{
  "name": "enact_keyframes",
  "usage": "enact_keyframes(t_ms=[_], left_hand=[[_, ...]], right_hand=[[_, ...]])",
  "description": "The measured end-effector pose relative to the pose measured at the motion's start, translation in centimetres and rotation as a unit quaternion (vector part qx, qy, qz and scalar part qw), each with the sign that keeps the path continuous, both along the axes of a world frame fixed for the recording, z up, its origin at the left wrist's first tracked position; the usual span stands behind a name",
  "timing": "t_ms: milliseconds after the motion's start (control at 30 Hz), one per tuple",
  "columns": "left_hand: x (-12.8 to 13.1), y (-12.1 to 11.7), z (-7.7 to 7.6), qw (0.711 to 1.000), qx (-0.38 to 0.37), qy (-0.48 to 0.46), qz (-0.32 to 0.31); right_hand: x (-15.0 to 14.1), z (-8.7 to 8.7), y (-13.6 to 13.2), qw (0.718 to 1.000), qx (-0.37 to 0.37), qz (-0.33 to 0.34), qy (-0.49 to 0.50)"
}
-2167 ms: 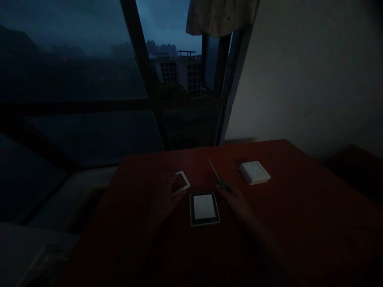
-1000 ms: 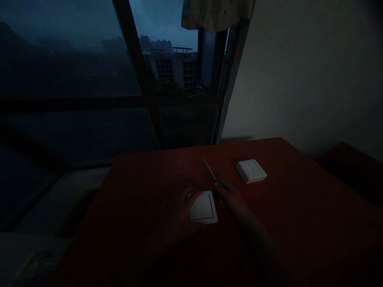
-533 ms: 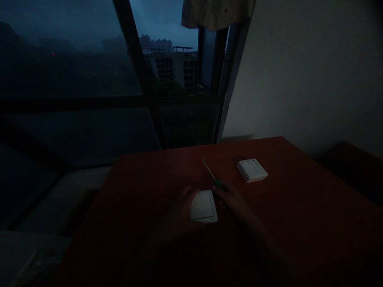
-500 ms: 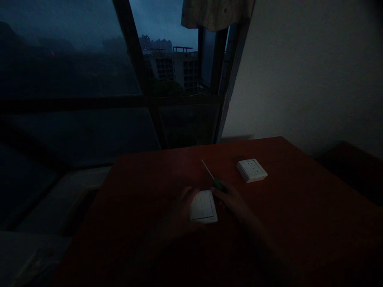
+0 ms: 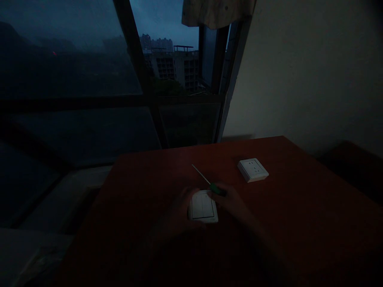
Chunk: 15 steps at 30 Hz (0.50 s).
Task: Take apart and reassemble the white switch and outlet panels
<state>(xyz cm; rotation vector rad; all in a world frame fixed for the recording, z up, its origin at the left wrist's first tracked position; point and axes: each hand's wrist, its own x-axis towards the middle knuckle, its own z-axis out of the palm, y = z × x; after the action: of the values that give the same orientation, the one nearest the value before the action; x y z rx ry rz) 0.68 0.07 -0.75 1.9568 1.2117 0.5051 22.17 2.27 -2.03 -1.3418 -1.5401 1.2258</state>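
Closing since the earlier frame on the white switch lying on the tabletop, the right hand is reaching its two-o'clock corner, grasping the green screwdriver, shaft pointing toward ten; the nearer left hand is cupping the switch from nine.

white two-panel switch lying face up; green-handled screwdriver slanting beside its far edge.

Dim room, home or office unclear, reddish table, window, cloth curtain, pale wall
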Motion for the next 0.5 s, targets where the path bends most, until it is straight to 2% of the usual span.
enact_keyframes(t_ms=[167, 300, 500], left_hand=[[-0.20, 0.06, -0.48, 1.000, 0.002, 0.005, -0.005], [-0.03, -0.11, -0.13, 1.000, -0.008, 0.015, 0.002], [0.17, -0.15, 0.34, 1.000, -0.014, 0.011, -0.003]], right_hand=[[-0.01, 0.28, -0.08, 1.000, 0.009, 0.008, -0.002], [0.08, 0.25, -0.05, 1.000, 0.009, 0.013, -0.007], [0.25, -0.22, -0.08, 0.999, -0.036, 0.038, 0.010]])
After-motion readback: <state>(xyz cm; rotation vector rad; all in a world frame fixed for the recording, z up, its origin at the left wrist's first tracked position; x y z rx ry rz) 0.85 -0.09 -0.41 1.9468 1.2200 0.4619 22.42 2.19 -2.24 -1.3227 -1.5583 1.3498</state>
